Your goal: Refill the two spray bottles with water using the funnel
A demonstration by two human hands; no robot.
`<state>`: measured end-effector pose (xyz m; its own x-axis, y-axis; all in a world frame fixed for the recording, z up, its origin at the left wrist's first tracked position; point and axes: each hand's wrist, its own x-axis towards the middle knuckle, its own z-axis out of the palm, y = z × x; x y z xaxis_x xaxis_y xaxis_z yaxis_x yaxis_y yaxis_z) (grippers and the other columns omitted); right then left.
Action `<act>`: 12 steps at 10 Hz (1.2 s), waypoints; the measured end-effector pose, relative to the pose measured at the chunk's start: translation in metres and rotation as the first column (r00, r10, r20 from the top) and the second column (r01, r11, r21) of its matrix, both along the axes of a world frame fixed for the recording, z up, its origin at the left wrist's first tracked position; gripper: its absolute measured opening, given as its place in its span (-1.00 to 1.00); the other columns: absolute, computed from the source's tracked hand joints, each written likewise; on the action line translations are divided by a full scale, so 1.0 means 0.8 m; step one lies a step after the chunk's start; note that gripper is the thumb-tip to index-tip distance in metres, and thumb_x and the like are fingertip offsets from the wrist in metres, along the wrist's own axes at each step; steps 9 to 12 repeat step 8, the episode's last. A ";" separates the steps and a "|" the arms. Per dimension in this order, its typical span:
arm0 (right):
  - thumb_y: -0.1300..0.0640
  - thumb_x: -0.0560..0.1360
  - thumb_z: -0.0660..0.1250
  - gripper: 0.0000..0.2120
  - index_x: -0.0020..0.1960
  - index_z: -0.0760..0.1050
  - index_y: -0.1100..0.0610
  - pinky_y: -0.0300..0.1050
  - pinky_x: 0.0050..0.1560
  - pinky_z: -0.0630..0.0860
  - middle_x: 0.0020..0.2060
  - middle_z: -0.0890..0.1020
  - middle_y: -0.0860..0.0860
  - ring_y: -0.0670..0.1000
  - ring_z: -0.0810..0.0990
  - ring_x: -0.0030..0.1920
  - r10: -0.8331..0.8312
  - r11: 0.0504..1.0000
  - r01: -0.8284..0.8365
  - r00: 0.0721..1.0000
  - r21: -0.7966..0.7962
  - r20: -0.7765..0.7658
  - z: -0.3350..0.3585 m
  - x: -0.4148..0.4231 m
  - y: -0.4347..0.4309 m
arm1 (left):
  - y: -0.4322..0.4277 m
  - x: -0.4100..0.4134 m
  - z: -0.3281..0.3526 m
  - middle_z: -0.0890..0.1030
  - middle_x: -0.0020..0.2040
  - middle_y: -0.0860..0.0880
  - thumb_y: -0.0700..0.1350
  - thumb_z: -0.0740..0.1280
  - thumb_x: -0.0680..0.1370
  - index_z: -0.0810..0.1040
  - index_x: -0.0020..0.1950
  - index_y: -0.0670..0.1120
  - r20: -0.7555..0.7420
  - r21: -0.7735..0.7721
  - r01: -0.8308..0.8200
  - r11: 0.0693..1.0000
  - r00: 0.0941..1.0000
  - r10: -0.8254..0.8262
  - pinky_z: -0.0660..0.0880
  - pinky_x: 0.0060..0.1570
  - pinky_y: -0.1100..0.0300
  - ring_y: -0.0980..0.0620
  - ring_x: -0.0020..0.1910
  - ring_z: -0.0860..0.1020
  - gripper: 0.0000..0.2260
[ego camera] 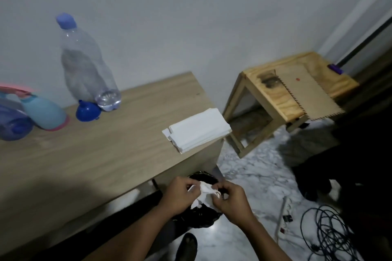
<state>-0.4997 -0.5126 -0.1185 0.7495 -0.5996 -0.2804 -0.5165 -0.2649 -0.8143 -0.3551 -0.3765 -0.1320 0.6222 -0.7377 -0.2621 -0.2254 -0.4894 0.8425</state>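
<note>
Both gripping one crumpled white tissue (204, 194): left hand (180, 195), right hand (232, 202), just off the table (84, 154) edge, over what looks like a black bag (199, 218).

Wooden table (106, 154) bears bottles (84, 65), funnel (87, 111), tissue stack (197, 129).

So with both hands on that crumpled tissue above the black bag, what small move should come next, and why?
Probably let go, so the crumpled tissue drops into the black bag. The left hand and right hand pinch it right over the bag's opening, beside the table. The funnel lies tipped by the nearly empty water bottle.
</note>
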 end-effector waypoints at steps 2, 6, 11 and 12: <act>0.23 0.53 0.39 -0.90 -0.01 0.66 0.11 -0.34 -0.15 0.54 -0.15 0.70 -0.12 -0.20 0.65 -0.11 -0.046 0.998 0.046 0.999 0.034 -0.015 -0.051 -0.020 -0.016 | -0.024 -0.026 -0.039 0.61 -0.28 0.18 -0.23 0.46 0.49 0.71 0.00 -0.16 -0.096 0.077 -0.068 0.995 0.993 0.076 0.41 -0.30 0.53 0.44 -0.35 0.56 -0.89; 0.26 0.54 0.27 -0.75 0.18 0.59 0.13 -0.26 0.21 0.46 0.14 0.59 -0.07 -0.08 0.55 0.20 0.034 0.999 -0.035 0.993 -0.007 -0.109 -0.133 -0.006 -0.022 | -0.036 -0.027 -0.128 0.52 0.37 -0.02 -0.16 0.41 0.51 0.44 0.44 -0.06 -0.245 0.280 -0.014 0.960 0.966 0.086 0.46 0.32 0.04 -0.03 0.32 0.52 -0.51; 0.31 0.53 0.31 -0.76 0.15 0.59 0.12 -0.08 0.23 0.54 0.13 0.64 0.03 0.01 0.62 0.16 -0.018 1.000 0.019 0.998 0.017 -0.060 -0.129 0.006 -0.027 | -0.024 -0.016 -0.106 0.57 0.22 0.03 -0.14 0.45 0.48 0.50 0.38 -0.07 -0.244 0.250 -0.133 0.959 0.950 0.196 0.47 0.27 0.17 0.11 0.22 0.51 -0.54; 0.31 0.53 0.31 -0.76 0.15 0.59 0.12 -0.08 0.23 0.54 0.13 0.64 0.03 0.01 0.62 0.16 -0.018 1.000 0.019 0.998 0.017 -0.060 -0.129 0.006 -0.027 | -0.024 -0.016 -0.106 0.57 0.22 0.03 -0.14 0.45 0.48 0.50 0.38 -0.07 -0.244 0.250 -0.133 0.959 0.950 0.196 0.47 0.27 0.17 0.11 0.22 0.51 -0.54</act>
